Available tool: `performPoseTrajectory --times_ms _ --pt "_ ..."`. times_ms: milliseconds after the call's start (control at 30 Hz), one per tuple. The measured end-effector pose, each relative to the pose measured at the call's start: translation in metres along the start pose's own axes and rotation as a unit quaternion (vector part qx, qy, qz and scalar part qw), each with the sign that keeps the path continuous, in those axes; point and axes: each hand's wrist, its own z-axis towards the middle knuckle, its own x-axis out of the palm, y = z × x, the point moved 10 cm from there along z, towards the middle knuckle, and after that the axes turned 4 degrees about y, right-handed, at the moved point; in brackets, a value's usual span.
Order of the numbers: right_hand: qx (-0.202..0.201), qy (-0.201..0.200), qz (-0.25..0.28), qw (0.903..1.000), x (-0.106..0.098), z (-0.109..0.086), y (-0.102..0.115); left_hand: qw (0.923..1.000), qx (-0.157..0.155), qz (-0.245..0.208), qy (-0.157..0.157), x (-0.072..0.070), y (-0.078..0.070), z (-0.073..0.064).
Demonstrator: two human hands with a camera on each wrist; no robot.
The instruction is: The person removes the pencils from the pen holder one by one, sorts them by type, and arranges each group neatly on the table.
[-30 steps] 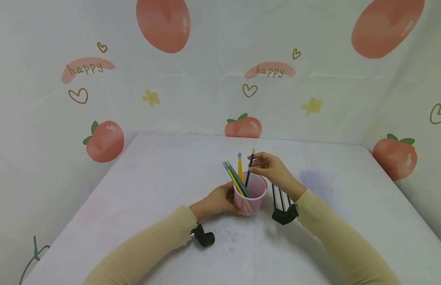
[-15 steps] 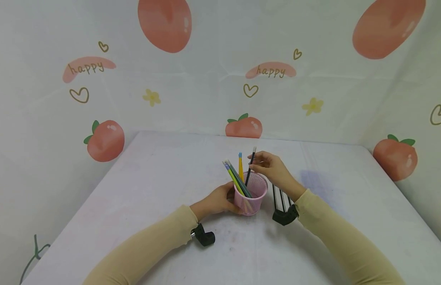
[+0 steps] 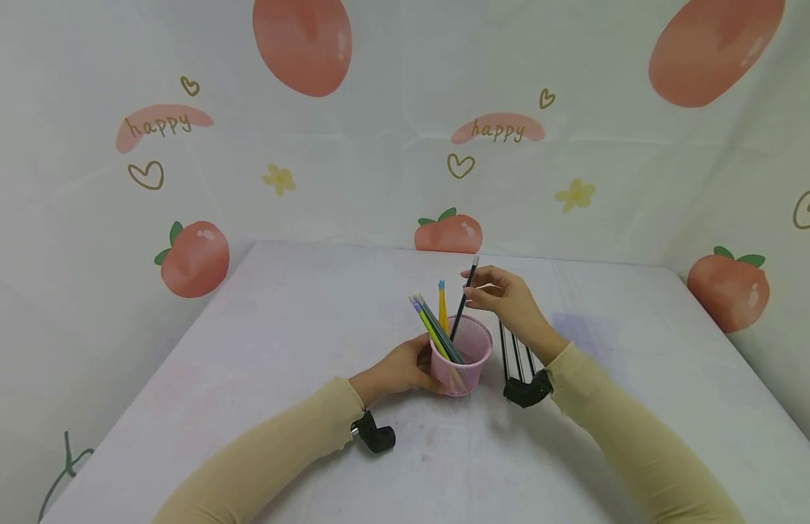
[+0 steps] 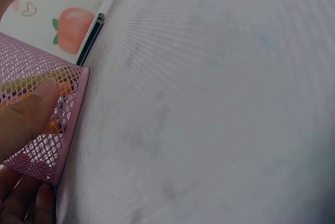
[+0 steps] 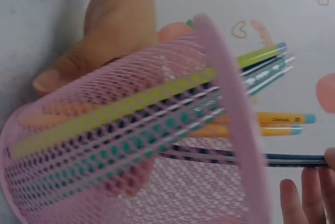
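One pink mesh cup [image 3: 465, 377] stands on the white table [image 3: 300, 313] in the head view, the left hand [image 3: 399, 370] curled round its side. The right hand [image 3: 506, 297] pinches a dark pencil [image 3: 460, 313] leaning with its lower end inside the cup; a sideways pull could tip the cup if the left grip slackens.

In the left wrist view, the thumb [image 4: 31, 116] lies against the mesh; squeezing hard might dent it.

In the right wrist view, the slanting pencil could snag the openwork or jostle the orange pencils [image 5: 285, 118] beside it. It looks slim and straight; the cup has a thick, smooth rim [image 5: 241, 114].
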Motion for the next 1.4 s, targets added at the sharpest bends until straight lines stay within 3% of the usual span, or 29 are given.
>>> performPoseTrajectory --times_ms 300,500,700,1033,1400 --pt "-0.033 -0.03 0.076 0.9961 -0.024 0.002 0.027 0.9998 0.019 0.011 0.0 0.0 -0.003 -0.001" --pt "-0.07 -0.051 0.12 0.989 -0.045 0.002 0.049 0.9999 0.008 0.009 -0.002 0.0 0.0 -0.001" --pt "-0.078 -0.062 0.123 0.9874 -0.061 -0.003 0.061 0.9999 0.01 0.001 -0.003 0.0 0.0 -0.001" --pt "-0.055 -0.058 0.09 0.9927 -0.078 -0.01 0.051 1.0 0.008 -0.004 -0.003 0.0 0.001 0.0" --pt "0.013 -0.06 0.034 0.9975 -0.095 -0.025 0.019 1.0 0.002 -0.006 -0.003 0.0 0.0 -0.001"
